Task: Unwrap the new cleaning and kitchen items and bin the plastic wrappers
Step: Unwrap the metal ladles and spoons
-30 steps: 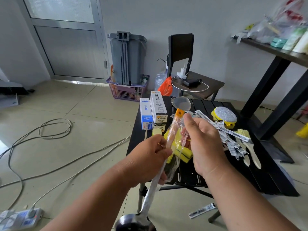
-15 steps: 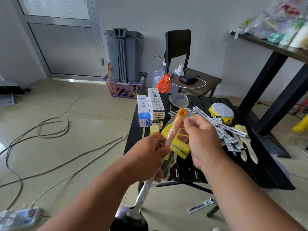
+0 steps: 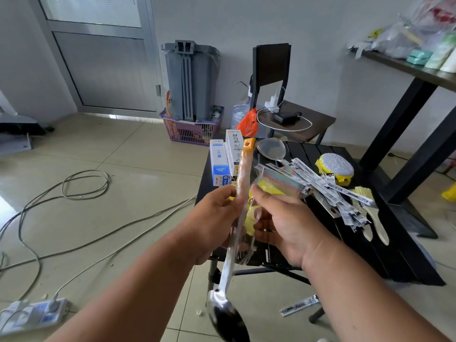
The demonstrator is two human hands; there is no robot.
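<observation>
Ladle [image 3: 243,183], orange handle up and steel bowl down near the floor, sits in a clear plastic sleeve [image 3: 240,233]. Left hand [image 3: 212,223] curls round the shaft, likely steadying it; right hand [image 3: 283,223] pinches loose film beside it, apparently to peel it off. Both hover at the black table [image 3: 308,151] edge, crowded with boxes [image 3: 227,159], pen refill packs [image 3: 328,186], a scrubber [image 3: 335,166]. Grey bin [image 3: 190,80] stands well apart; cables [image 3: 81,183] trail across the floor.

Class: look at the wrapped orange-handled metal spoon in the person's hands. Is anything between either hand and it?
Nothing visible. The left hand grips the orange-handled metal spoon through its clear plastic wrapper; the right hand touches the wrapper's other side.
</observation>
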